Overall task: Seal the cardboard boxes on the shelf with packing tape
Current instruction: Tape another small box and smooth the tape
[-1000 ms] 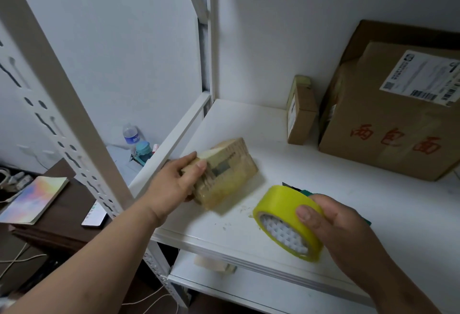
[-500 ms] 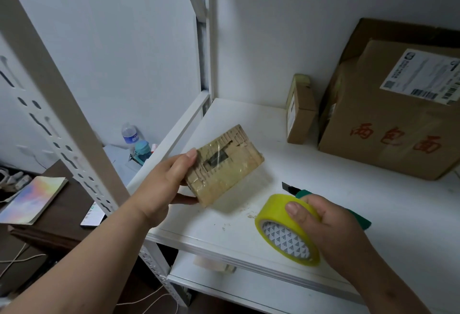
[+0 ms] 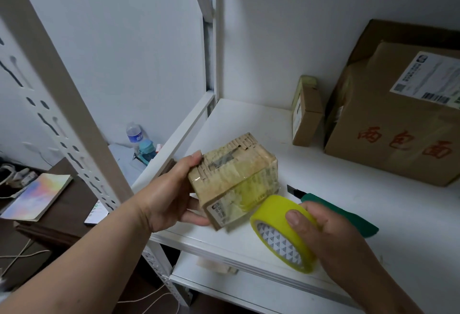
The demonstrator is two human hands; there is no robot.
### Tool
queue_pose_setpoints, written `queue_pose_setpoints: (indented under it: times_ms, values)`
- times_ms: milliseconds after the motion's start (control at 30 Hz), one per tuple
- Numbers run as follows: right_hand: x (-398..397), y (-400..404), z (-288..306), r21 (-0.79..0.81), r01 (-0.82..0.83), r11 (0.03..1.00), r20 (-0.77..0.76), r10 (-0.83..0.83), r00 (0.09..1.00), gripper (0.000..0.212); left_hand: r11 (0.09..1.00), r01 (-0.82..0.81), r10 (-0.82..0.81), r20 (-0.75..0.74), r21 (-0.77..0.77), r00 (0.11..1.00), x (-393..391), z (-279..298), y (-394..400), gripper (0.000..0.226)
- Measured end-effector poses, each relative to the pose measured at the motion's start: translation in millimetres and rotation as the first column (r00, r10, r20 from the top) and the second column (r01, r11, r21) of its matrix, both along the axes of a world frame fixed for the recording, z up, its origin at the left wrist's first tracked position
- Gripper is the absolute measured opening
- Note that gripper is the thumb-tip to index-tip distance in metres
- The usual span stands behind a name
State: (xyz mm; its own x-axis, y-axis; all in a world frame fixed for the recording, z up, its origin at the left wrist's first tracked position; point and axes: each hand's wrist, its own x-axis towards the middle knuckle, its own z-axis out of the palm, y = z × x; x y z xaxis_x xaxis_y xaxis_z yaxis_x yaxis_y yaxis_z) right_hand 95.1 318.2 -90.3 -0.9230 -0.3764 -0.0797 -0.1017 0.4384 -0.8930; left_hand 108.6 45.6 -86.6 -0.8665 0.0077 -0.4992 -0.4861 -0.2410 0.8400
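Head view, three cardboard boxes [image 3: 234, 179], one tape roll [image 3: 278, 229], two hands [image 3: 164, 194]

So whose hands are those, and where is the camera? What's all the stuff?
The camera sits on a person's head and looks down, so you see their own two arms. The left hand holds a small cardboard box already wrapped in tape. The right hand grips a yellow roll of packing tape. Below them is a white shelf. On it lie a green-handled cutter, a little brown box standing on end, and a big cardboard box with red writing and a white label. Lower left, beyond the shelf, are a water bottle and a colourful notebook.
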Motion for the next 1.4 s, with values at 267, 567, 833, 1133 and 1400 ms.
queue_pose_setpoints:
  times_ms: [267,567,833,1133,1400]
  values:
    - [5.7,-6.5,-13.0,-0.076,-0.169,0.983,0.153,0.179,0.972,0.046,0.875,0.106,-0.076,0.083,-0.472,0.994,-9.2,-1.6,13.4,0.058]
    - [6.5,-15.6,-17.9,-0.039,-0.063,0.997,0.108,0.067,0.992,0.030,0.368,-0.119,-0.416,-0.277,-0.922,0.866,-6.6,-7.8,16.2,0.071]
    - [5.1,-8.2,-21.7,-0.101,-0.035,0.994,0.162,0.051,0.985,0.048,-0.120,-0.152,-0.671,-0.033,-0.981,0.741,-3.5,-21.7,13.7,0.110]
    - [4.6,-5.2,-24.0,-0.115,-0.052,0.992,0.162,0.070,0.984,0.045,-0.359,0.096,-0.666,0.327,-0.928,0.670,-14.6,11.4,40.3,0.087]
    - [0.3,4.9,-12.7,-0.086,-0.061,0.994,0.163,0.074,0.984,0.027,-0.207,0.088,-0.730,0.214,-0.974,0.650,-17.4,-3.2,30.6,0.078]
